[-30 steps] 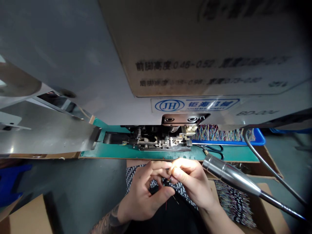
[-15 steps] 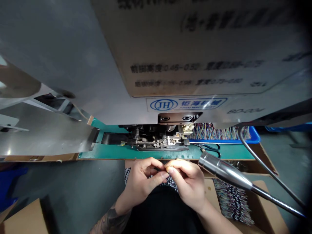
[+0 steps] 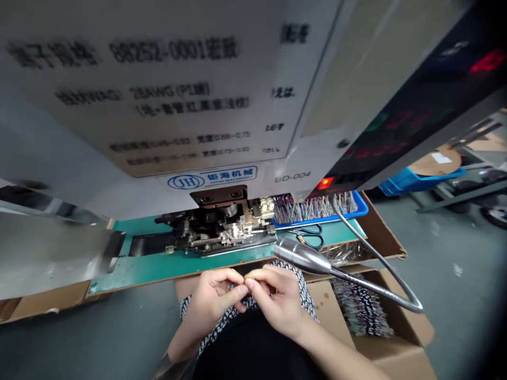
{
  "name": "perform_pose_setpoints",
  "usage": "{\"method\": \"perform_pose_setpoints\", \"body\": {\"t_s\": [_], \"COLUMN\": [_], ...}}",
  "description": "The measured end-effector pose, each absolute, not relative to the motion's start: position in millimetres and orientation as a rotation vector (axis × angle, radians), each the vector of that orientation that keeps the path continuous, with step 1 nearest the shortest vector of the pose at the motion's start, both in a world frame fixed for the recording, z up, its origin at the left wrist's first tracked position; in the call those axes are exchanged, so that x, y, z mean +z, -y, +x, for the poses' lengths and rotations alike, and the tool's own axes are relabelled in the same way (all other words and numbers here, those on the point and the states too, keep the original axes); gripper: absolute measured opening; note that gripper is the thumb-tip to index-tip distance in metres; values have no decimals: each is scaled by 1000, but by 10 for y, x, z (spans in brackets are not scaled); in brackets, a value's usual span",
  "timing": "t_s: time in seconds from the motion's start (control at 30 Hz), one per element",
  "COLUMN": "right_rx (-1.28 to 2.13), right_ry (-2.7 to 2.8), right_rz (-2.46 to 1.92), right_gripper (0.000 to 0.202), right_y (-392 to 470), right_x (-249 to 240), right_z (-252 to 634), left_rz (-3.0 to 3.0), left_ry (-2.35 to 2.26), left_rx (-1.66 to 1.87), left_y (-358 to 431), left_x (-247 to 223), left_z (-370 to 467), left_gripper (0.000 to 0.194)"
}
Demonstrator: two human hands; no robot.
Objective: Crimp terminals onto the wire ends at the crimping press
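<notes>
My left hand (image 3: 217,298) and my right hand (image 3: 275,295) meet above my lap, in front of the bench edge. Thumb and forefinger of each are pinched together, and the fingertips touch. Whatever sits between them is too small or hidden to make out. Just beyond the hands, a metal machine head (image 3: 225,232) stands on the green bench top (image 3: 152,269). A silver gooseneck lamp (image 3: 304,256) reaches in close to the right hand.
Above hangs the large machine body (image 3: 190,126) with printed labels. A blue tray (image 3: 322,217) of coloured wires and dark-handled scissors (image 3: 311,236) lie at the right. Lower right, a cardboard box (image 3: 412,322) holds more wires. At far left is a metal plate (image 3: 51,253).
My view has turned to the right, so the machine and bench now sit further left and its red-lit panel shows. Both hands stay pinched together at the fingertips.
</notes>
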State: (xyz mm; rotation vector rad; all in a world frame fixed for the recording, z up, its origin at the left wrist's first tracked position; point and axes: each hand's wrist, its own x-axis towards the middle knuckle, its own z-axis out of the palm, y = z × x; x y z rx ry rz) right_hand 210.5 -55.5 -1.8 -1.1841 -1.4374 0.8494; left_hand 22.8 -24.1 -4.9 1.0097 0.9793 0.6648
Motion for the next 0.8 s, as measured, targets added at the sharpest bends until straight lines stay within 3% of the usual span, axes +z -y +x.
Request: {"method": "perform_pose_setpoints", "body": {"t_s": [0.4, 0.6, 0.8], "right_rx": [808, 228, 73], "right_ry": [1586, 1638, 1690], "right_rz": [-1082, -1577, -1678], "right_gripper": [18, 24, 28], "right_y": [685, 438, 231], "right_x": [-69, -468, -897], "right_z": [2190, 3000, 3626], "left_rz": [995, 986, 1000], "left_ry": [-1084, -1194, -1270], "left_rx": [777, 754, 762], "left_y": [356, 404, 354], "left_x": [-56, -152, -284], "left_z": [220, 100, 32], "left_gripper": [33, 41, 51]}}
